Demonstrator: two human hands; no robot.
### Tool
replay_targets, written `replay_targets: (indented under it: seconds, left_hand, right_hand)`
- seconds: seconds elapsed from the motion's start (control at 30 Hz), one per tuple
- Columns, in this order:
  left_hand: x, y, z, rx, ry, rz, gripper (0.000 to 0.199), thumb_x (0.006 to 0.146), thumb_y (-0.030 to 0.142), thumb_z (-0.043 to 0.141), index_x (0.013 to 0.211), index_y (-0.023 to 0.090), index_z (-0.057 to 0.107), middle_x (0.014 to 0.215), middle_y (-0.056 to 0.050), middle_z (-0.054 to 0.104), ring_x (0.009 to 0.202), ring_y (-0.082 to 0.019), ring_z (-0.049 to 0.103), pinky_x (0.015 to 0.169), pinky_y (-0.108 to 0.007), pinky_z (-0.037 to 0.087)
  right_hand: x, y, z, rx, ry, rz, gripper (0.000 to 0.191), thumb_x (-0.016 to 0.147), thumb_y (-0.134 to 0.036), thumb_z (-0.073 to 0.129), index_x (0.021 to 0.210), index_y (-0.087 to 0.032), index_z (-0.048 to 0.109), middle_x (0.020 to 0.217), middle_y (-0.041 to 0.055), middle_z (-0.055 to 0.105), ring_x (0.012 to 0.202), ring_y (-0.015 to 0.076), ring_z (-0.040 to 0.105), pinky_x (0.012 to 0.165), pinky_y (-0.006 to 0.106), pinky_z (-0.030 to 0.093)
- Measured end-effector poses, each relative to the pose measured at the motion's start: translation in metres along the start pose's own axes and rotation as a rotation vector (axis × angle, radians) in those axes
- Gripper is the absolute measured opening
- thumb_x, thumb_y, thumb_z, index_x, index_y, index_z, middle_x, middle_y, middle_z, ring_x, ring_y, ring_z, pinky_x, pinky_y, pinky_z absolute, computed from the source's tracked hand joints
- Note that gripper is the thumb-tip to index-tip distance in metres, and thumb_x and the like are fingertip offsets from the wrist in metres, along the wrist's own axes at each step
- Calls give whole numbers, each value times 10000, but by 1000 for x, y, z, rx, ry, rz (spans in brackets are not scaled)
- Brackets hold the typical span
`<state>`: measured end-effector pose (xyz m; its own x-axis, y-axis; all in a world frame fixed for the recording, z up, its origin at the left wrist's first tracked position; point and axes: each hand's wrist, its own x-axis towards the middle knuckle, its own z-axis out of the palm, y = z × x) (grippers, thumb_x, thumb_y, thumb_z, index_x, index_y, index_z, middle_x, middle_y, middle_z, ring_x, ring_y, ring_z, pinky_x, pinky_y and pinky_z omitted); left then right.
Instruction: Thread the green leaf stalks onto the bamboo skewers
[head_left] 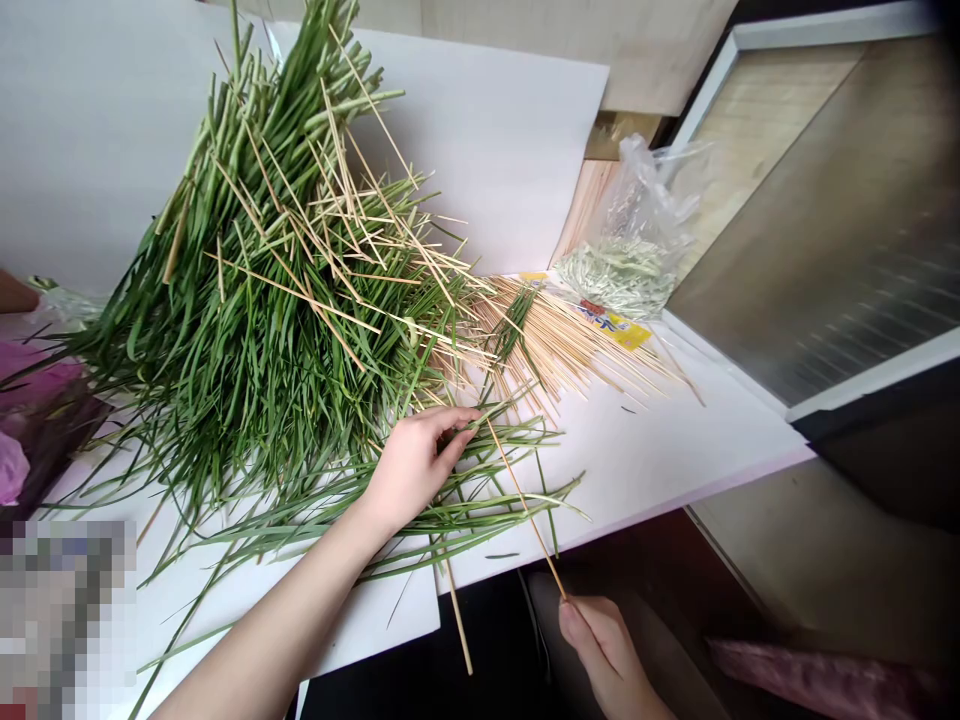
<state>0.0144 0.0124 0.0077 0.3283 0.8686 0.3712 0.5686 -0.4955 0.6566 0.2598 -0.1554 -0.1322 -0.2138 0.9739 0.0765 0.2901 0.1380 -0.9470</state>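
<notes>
Skewer [525, 505] slants up-left from right grip [606, 652].

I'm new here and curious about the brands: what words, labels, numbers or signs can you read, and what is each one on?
No text here can be read for certain.
Yellow printed packaging, beside the clear plastic bag: blue characters, too small and blurred to read.

Two hands of mine, left hand [420, 462] and right hand [604, 640], and one held stick [525, 507].
I count one big heap of green stalks [247, 340], its stalks too tangled to number, dozens of loose pale sticks [559, 345], one clear bag [637, 245] and one framed panel [810, 230].
</notes>
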Motion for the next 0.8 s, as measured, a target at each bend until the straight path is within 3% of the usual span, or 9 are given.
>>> replay_targets:
  seconds: [0.37, 0.8]
  left_hand:
    - [-1, -2, 1, -28, -59, -16, 245, 946, 185, 581, 1114, 189, 759, 1059, -46, 774, 953, -191, 722, 881, -290, 536]
    - [0, 0, 1, -35, -4, -80, 244, 916, 188, 607, 1102, 199, 763, 931, -20, 771, 736, -150, 672, 736, -253, 520]
  right_hand:
    - [-2, 4, 2, 34, 7, 30, 483, 1109, -411, 315, 665, -231, 253, 608, -47, 276, 530, 135, 267, 512, 299, 212]
    - [-2, 4, 0, -2, 18, 17, 465, 1108, -394, 321, 677, -230, 269, 616, -45, 290, 532, 135, 292, 513, 295, 222]
